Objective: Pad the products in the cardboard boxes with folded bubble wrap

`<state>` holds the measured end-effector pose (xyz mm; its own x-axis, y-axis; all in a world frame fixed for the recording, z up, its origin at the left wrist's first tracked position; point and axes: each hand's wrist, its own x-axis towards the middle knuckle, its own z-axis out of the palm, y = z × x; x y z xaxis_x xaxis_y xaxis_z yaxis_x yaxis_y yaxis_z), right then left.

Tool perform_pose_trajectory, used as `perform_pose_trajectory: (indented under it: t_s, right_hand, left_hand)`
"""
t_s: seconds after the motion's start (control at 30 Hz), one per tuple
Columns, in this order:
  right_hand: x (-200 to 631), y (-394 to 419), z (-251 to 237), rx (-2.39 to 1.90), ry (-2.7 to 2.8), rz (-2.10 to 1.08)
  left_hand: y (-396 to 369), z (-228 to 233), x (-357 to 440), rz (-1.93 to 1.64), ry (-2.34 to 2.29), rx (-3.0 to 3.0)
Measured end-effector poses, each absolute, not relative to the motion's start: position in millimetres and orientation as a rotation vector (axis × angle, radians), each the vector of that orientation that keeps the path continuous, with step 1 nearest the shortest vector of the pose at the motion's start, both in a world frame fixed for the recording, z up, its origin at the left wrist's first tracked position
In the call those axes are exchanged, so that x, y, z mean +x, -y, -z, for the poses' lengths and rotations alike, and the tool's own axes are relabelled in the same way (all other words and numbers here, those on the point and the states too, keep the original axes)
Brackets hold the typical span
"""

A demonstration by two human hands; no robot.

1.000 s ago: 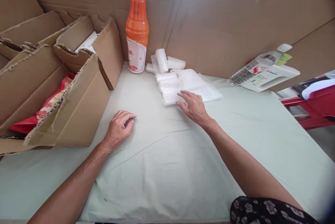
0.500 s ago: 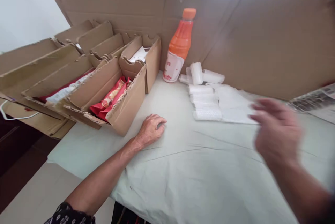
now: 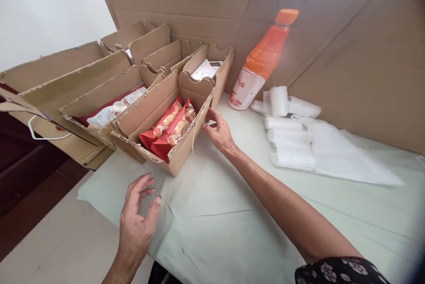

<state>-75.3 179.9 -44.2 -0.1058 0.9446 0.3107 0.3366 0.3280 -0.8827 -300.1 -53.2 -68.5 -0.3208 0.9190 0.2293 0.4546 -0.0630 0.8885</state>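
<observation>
My right hand (image 3: 219, 134) is at the outer right wall of the front cardboard box (image 3: 190, 149), fingertips against or just beside the cardboard. Its thumb and fingers are apart, with nothing seen between them. Two red snack packets (image 3: 175, 131) with food pictures lie side by side in that box. My left hand (image 3: 138, 217) hovers over the near edge of the cloth, in front of the box; its fingers are spread and it holds nothing.
More open cardboard boxes (image 3: 63, 71) stand to the left, one with a white-and-red packet (image 3: 116, 107). An orange bottle (image 3: 265, 60) leans at the cardboard backdrop (image 3: 358, 71). Rolled clear plastic bags (image 3: 292, 142) lie on the pale green cloth (image 3: 252, 235).
My right hand has moved left from the plastic bags to the front box. My left hand has lifted off the cloth and come nearer, opening its fingers. The view has turned left.
</observation>
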Motion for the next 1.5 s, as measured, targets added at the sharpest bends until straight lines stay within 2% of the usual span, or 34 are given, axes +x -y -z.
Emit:
perform_pose_trajectory:
  t_s: [0.1,0.2,0.37,0.5,0.67,0.97,1.1,1.27,1.4,1.5]
  right_hand:
    - [-77.9,-175.6,43.0,-1.225,1.635,-0.803]
    - [-64.4,-137.3,35.0,-1.269,1.605,-0.75]
    - [-10.9,7.2,38.6,-1.438,1.613,-0.642]
    - [25.5,120.7,56.0,-1.652,1.625,-0.573]
    - [43.1,176.3,64.0,-1.775,1.518,-0.496]
    - [90.5,153.6,66.3,-1.61,1.641,-0.457]
    - [133.7,112.2,46.7,-1.542,1.777,-0.501]
    - [191.8,33.3,28.9,-1.897,1.494,-0.275]
    - [193.2,-23.9,29.1,-1.895,1.42,-0.403]
    - [182.3,-25.6,13.9,-1.746,1.411,-0.466]
  left_hand:
    - [41.6,66.3,-293.9,-1.42,-1.666,1.358]
    - [36.2,58.4,-288.1,-1.45,-1.684,1.295]
    - [56.1,64.5,-298.3,-1.349,-1.86,1.206]
    - [80.0,82.5,-291.3,-1.138,-1.92,1.238]
    - [86.0,81.3,-241.6,-1.069,-1.763,1.298]
    - [37.5,58.6,-184.9,-1.081,-1.486,1.367]
    - [17.8,60.3,-176.6,-1.211,-1.577,1.304]
    - [14.0,65.2,-172.7,-1.193,-1.819,1.268]
    - [14.5,65.9,-170.7,-1.19,-1.856,1.27]
    - [13.9,66.3,-170.0,-1.184,-1.882,1.277]
